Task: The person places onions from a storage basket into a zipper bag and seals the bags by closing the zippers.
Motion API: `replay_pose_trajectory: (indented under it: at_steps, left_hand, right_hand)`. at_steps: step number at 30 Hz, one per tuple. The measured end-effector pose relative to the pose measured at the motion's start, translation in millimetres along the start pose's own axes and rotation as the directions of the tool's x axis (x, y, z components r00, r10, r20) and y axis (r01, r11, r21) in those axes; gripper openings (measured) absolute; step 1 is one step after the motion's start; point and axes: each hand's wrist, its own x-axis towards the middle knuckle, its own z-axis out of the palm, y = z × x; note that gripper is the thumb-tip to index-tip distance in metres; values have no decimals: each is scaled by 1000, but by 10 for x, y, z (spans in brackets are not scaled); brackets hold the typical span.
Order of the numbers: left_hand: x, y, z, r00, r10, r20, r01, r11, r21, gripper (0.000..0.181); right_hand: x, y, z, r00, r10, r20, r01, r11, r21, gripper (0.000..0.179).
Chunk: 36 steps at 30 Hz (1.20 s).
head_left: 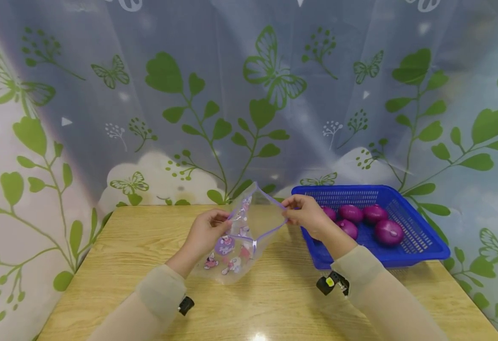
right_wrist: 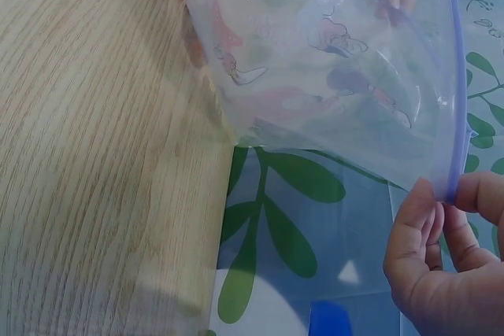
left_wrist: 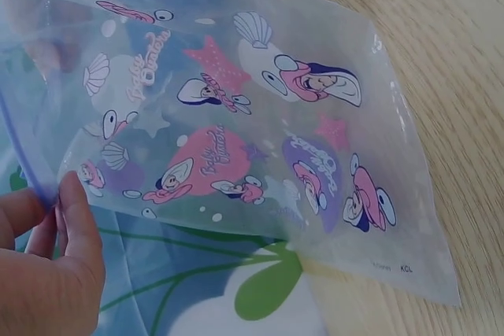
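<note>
The bag (head_left: 231, 258) is over the table (head_left: 133, 251); the left hand (head_left: 207, 232) and the right hand (head_left: 307, 215) pinch its rim (right_wrist: 459, 76). It should be light, soft, maybe slippery; the rim seems the firmest place to hold.

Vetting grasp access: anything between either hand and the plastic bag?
Nothing visible. The left hand and right hand each pinch the purple rim of the plastic bag directly. The blue basket of onions stands to the bag's right, outside both grips.

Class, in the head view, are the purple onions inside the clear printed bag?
No, the purple onions lie in the blue basket, while the left hand and right hand hold the bag.
</note>
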Motion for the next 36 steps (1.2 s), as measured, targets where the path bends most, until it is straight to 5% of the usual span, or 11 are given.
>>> replay_pose_trajectory:
  at_steps: [18, 27, 36]
  left_hand:
    - [37, -55, 86, 997, -62, 56, 68, 993, -98, 21]
    - [60, -106, 137, 987, -124, 99, 147, 949, -277, 22]
    - [61, -107, 149, 974, -173, 144, 215, 906, -365, 21]
  right_hand:
    - [-17, 57, 8, 1000, -12, 22, 13, 1000, -25, 22]
    - [-37, 66, 2, 999, -11, 45, 12, 999, -35, 20]
    - [-55, 67, 7, 999, -15, 47, 17, 999, -38, 20]
